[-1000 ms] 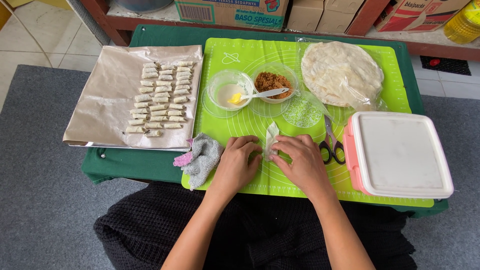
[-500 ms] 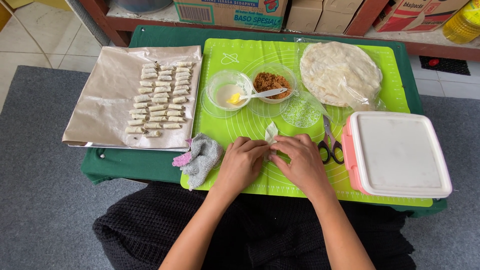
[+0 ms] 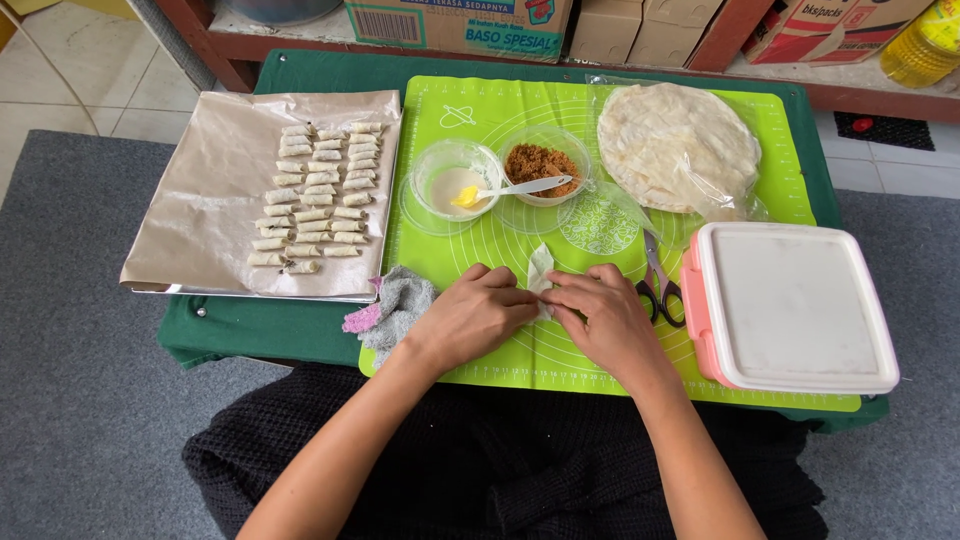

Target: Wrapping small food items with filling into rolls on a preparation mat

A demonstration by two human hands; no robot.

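Both hands meet near the middle of the front edge of the green mat (image 3: 760, 120), which covers the right part of the worktop (image 3: 300, 330). The left hand (image 3: 475, 315) lies palm down with its fingers curled, fingertips pinching the lower end of a small pale wrapper strip (image 3: 541, 270). The right hand (image 3: 605, 315) pinches the same strip from the other side, fingers bent and pressed close together. The strip's free upper end points toward the back edge.

Just left of the left hand, at the mat's front left corner, lies a grey and pink cloth (image 3: 395, 305). Just right of the right hand lie scissors (image 3: 658, 280), and beyond them, at the right edge, a pink box with a white lid (image 3: 795, 305). Toward the back sit a clear bowl with a yellow-tipped spoon (image 3: 455, 185), a bowl of brown filling (image 3: 540, 165) and a stack of round wrappers in plastic (image 3: 675, 145). On the left part, a paper-lined tray (image 3: 190, 210) carries rows of small rolls (image 3: 320, 195)
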